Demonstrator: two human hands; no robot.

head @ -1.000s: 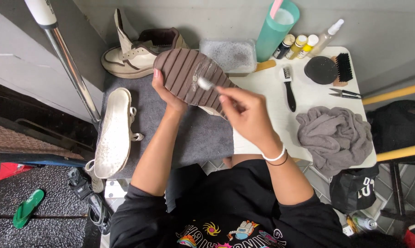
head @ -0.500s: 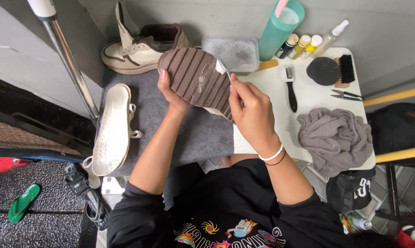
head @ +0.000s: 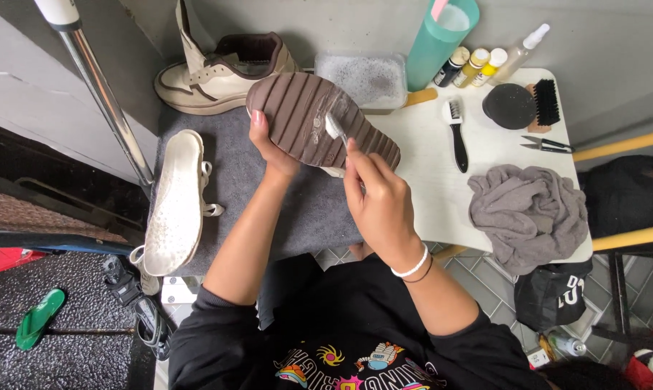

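Observation:
My left hand (head: 272, 148) grips a shoe turned sole-up, its brown ribbed sole (head: 305, 115) facing me above a grey mat (head: 269, 209). My right hand (head: 381, 198) holds a small brush (head: 335, 128) whose pale head rests on the middle of the sole. The shoe's upper is hidden under the sole and my hands.
A cream and brown sneaker (head: 222, 72) stands at the back, a white insole (head: 175, 202) with a lace lies left. On the white table (head: 431, 191): soapy tray (head: 362, 78), teal cup (head: 438, 40), small bottles (head: 474, 65), black brushes (head: 456, 133), scissors (head: 547, 144), grey cloth (head: 529, 209). Metal pole (head: 102, 94) left.
The shoe has shifted slightly left and tilted. My right hand has drawn back toward me, uncovering the brush head on the sole.

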